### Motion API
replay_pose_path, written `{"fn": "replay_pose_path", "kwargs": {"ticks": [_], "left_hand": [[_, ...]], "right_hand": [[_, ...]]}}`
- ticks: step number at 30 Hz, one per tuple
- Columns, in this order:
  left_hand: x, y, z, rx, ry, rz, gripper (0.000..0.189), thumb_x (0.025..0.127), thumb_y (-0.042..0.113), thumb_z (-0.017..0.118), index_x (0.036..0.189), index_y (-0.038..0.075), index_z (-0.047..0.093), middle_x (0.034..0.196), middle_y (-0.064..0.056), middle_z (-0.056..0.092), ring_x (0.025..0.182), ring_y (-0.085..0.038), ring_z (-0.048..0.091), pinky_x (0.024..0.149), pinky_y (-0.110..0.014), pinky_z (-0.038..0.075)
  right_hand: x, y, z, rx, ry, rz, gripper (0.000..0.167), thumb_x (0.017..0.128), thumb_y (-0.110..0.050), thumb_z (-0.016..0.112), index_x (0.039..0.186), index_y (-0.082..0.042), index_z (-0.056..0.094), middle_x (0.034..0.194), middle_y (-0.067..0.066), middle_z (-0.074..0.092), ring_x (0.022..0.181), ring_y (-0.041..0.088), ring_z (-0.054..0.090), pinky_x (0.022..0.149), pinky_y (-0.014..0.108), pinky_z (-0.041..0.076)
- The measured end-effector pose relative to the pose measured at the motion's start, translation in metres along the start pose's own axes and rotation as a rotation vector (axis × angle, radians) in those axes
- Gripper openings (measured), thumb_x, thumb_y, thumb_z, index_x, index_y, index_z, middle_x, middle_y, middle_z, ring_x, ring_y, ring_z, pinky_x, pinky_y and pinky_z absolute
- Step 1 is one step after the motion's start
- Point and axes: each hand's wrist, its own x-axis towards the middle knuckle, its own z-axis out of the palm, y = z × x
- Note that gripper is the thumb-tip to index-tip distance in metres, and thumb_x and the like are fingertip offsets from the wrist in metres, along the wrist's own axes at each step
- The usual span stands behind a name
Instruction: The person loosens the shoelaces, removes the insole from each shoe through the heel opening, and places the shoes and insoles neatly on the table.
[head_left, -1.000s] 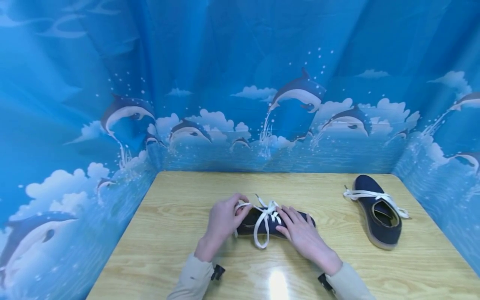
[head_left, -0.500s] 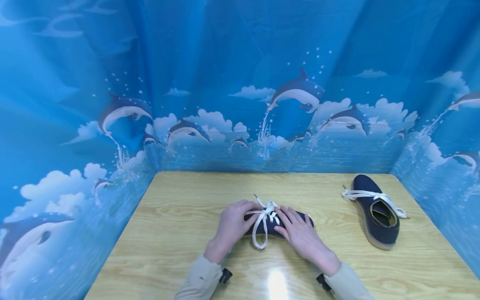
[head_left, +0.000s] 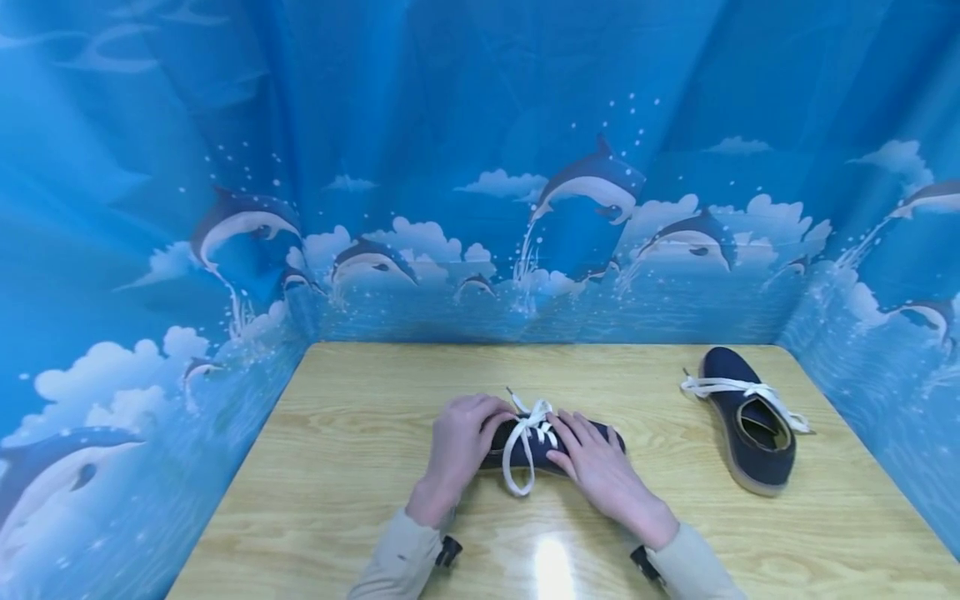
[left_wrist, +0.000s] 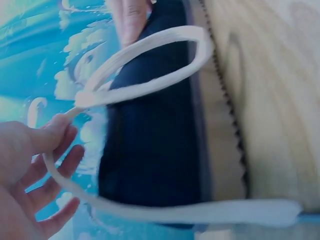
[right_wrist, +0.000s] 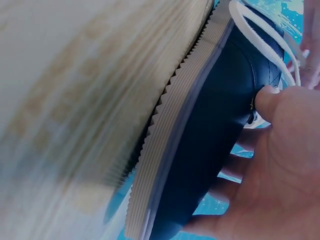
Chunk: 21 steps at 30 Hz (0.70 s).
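A navy shoe (head_left: 542,460) with white laces lies sideways on the table, toe to the right. Its white shoelace (left_wrist: 170,212) forms a long loop (head_left: 519,492) hanging over the near side below the knot. Over the shoe's opening, my left hand (head_left: 459,446) pinches the lace between thumb and index finger, close to the knot. The left wrist view shows the other fingers of that hand (left_wrist: 30,175) loosely spread. Across the front of the shoe rests my right hand (head_left: 606,477), fingers extended over the upper and thumb (right_wrist: 267,100) beside the eyelets.
A second navy shoe (head_left: 765,467) with white laces stands at the right of the wooden table (head_left: 360,467). A blue dolphin-print curtain (head_left: 450,167) hangs behind the table and along both sides.
My left hand has moved from the heel end rightward to the knot, then slightly back left, keeping the lace pinched. The right hand stays on the shoe.
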Motion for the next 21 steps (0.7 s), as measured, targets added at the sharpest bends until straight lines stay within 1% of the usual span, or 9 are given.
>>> {"fn": "replay_pose_path", "kwargs": {"ticks": [2,4,6,7,9,13,16,18,21], "left_hand": [[0.002,-0.001,-0.006,-0.007,0.054,-0.012,0.005,0.086,0.020,0.081,0.090,0.018,0.077,0.087,0.006,0.075,0.078,-0.011,0.071,0.081,-0.034,0.058],[0.004,-0.001,-0.012,-0.013,0.088,-0.019,0.005,0.087,0.019,0.080,0.090,0.017,0.077,0.086,0.006,0.075,0.078,-0.011,0.070,0.081,-0.035,0.058],[0.004,-0.002,-0.016,-0.016,0.093,-0.022,0.005,0.087,0.018,0.080,0.090,0.016,0.076,0.088,0.004,0.075,0.079,-0.012,0.070,0.082,-0.036,0.059],[0.004,-0.002,-0.018,-0.012,0.082,-0.026,0.006,0.087,0.018,0.080,0.091,0.015,0.076,0.088,0.004,0.075,0.079,-0.012,0.071,0.083,-0.037,0.059],[0.003,-0.003,-0.019,-0.003,0.036,-0.040,0.007,0.088,0.018,0.079,0.093,0.015,0.075,0.089,0.004,0.075,0.078,-0.012,0.071,0.083,-0.038,0.059],[-0.001,-0.004,-0.017,0.025,-0.106,-0.086,0.018,0.087,0.020,0.082,0.101,0.015,0.071,0.085,0.004,0.076,0.072,-0.010,0.070,0.072,-0.031,0.059],[-0.003,-0.003,-0.013,0.037,-0.202,-0.096,0.026,0.084,0.020,0.084,0.105,0.016,0.070,0.083,0.005,0.074,0.070,-0.009,0.068,0.068,-0.029,0.056],[-0.005,0.000,-0.009,0.050,-0.235,-0.087,0.028,0.082,0.022,0.085,0.106,0.018,0.070,0.085,0.007,0.074,0.073,-0.009,0.068,0.073,-0.032,0.056],[-0.005,0.004,-0.004,0.057,-0.246,-0.062,0.024,0.084,0.023,0.085,0.104,0.020,0.072,0.090,0.007,0.073,0.078,-0.011,0.069,0.080,-0.037,0.056]], "right_hand": [[0.000,0.000,0.000,-0.002,-0.003,0.000,0.058,0.106,-0.045,0.047,0.155,-0.013,0.042,0.156,0.016,0.043,0.143,0.041,0.039,0.108,0.076,0.027],[0.001,0.000,0.000,-0.006,-0.005,0.000,0.058,0.106,-0.045,0.047,0.155,-0.013,0.041,0.156,0.016,0.043,0.143,0.040,0.039,0.108,0.076,0.027],[0.001,0.000,0.000,-0.010,-0.003,-0.002,0.058,0.106,-0.045,0.048,0.155,-0.013,0.042,0.156,0.017,0.043,0.143,0.040,0.039,0.108,0.076,0.027],[0.001,0.000,0.000,-0.011,-0.002,-0.002,0.058,0.106,-0.045,0.048,0.155,-0.013,0.042,0.156,0.017,0.044,0.143,0.040,0.040,0.108,0.076,0.027],[0.000,0.001,0.000,-0.013,0.003,-0.001,0.058,0.106,-0.045,0.048,0.155,-0.013,0.042,0.155,0.017,0.044,0.143,0.041,0.040,0.108,0.076,0.027],[0.000,0.001,0.000,-0.012,0.015,0.000,0.058,0.106,-0.045,0.049,0.155,-0.014,0.042,0.155,0.016,0.045,0.143,0.041,0.040,0.108,0.076,0.027],[0.000,0.001,0.000,-0.010,0.021,-0.004,0.058,0.105,-0.044,0.049,0.154,-0.013,0.043,0.154,0.016,0.045,0.142,0.041,0.041,0.108,0.077,0.028],[0.000,0.001,0.000,-0.008,0.022,-0.007,0.058,0.105,-0.044,0.049,0.154,-0.013,0.043,0.154,0.017,0.045,0.142,0.041,0.041,0.107,0.077,0.028],[0.000,0.000,0.001,-0.006,0.015,-0.010,0.058,0.105,-0.044,0.049,0.154,-0.013,0.042,0.154,0.017,0.045,0.142,0.041,0.041,0.107,0.077,0.028]]}}
